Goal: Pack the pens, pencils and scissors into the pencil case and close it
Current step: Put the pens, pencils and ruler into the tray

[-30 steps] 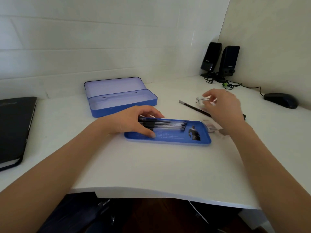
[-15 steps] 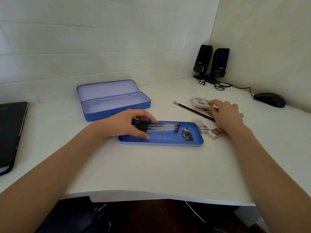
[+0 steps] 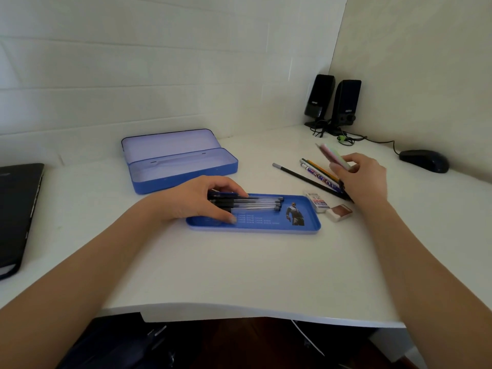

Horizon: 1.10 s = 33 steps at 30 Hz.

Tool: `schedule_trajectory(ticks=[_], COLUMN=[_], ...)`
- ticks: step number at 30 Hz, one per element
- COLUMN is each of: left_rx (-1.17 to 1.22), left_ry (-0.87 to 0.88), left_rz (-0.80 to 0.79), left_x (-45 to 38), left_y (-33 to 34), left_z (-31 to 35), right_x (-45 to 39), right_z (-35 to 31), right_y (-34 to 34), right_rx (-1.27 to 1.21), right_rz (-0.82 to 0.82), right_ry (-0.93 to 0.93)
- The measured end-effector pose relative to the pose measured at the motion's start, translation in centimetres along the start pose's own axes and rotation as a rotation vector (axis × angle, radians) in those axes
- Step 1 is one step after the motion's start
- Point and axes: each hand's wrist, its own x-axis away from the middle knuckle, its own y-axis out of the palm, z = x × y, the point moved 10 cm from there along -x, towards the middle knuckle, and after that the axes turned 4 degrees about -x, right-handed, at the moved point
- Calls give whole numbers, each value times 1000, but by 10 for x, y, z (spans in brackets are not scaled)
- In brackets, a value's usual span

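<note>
Left hand [image 3: 197,199] is gripping black pens [image 3: 255,203] on blue tray [image 3: 306,229]; right hand [image 3: 364,179] is pinching a blurred pastel item [image 3: 334,155] above pencils [image 3: 316,174] on the table [image 3: 239,275].

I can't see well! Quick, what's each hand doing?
Left hand: gripping the pens.
Right hand: holding a small pale box.

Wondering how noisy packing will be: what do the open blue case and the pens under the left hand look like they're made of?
The open blue case looks like thin painted metal, likely tin: crisp rolled rims, a smooth pale lining and a soft sheen. The pens look like clear plastic barrels with dark grips and caps; ink tubes show through them. The flat blue tray beneath them seems the same printed tin.
</note>
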Motion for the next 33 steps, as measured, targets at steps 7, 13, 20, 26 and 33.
schedule_trajectory(ticks=[7, 13, 20, 26, 33], left_rx=[-4, 6, 10, 11, 0], left_ry=[-3, -2, -4, -7, 1], left_rz=[0, 4, -6, -9, -1], left_x=[0, -1, 0, 0, 0], left_y=[0, -1, 0, 1, 0], left_z=[-1, 0, -1, -1, -1], right_x=[9, 10, 1, -6, -11], right_z=[-18, -29, -13, 11, 28], right_y=[22, 14, -23, -43, -39], right_rx=[-93, -217, -181, -135, 29], right_rz=[-201, -178, 109, 244, 183], right_ry=[-55, -45, -20, 56, 135])
